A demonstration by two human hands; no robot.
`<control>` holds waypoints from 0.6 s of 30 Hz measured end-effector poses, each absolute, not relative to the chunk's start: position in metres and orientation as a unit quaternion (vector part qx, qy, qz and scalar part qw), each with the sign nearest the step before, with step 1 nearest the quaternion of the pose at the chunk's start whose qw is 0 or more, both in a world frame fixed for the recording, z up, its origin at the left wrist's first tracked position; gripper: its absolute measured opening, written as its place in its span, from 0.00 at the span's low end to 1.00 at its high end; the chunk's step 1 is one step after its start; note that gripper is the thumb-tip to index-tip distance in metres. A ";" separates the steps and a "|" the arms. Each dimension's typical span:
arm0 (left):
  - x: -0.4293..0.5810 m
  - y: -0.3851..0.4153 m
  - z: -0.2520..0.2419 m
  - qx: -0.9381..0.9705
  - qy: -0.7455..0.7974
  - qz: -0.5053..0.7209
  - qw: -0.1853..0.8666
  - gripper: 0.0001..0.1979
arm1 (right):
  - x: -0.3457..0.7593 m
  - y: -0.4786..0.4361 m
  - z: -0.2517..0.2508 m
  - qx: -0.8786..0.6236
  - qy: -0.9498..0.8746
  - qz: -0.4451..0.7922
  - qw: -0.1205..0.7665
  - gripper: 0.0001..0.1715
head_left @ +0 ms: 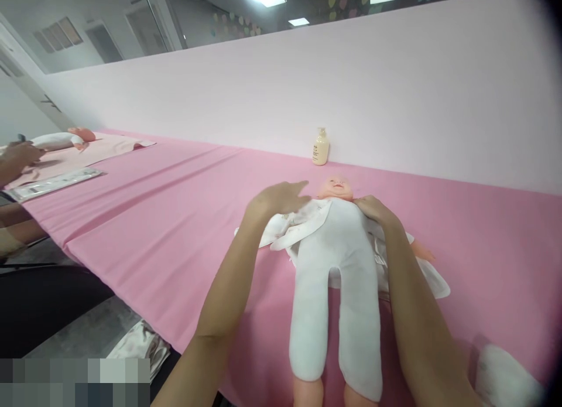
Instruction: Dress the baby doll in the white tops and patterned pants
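Observation:
A baby doll [336, 237] lies on its back on the pink-covered table, with its head toward the wall and its feet toward me. A white baby shirt [305, 226] is spread beneath it, with one front flap lying over the doll's upper left side as I see it. My left hand [285, 197] hovers at that shoulder, fingers stretched and thumb apart. At the other shoulder, my right hand [371, 209] has its fingers curled at the shirt's edge beside the doll's neck. The doll's arm on that side sticks out past my forearm.
A cream pump bottle [321, 147] stands by the white wall [395, 102] behind the doll. A white bundle [504, 375] lies at the lower right. At the far left, another person's hand [20, 158] is near a second doll [57, 140] and a flat plastic-wrapped packet [55, 183].

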State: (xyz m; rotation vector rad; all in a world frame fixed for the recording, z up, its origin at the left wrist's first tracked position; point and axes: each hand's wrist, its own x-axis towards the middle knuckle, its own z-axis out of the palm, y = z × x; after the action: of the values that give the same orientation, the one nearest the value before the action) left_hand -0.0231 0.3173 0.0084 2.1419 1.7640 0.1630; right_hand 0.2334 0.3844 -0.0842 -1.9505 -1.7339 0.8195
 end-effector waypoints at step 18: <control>-0.004 0.389 -0.082 0.735 0.633 0.199 0.136 0.19 | 0.225 0.372 -0.071 -0.647 -0.647 0.319 0.248 0.15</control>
State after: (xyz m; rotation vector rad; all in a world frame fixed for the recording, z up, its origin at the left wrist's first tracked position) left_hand -0.0039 0.3887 -0.0823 2.1291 1.8333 0.5748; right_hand 0.2246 0.3717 -0.0705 -1.7633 -1.7626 0.8702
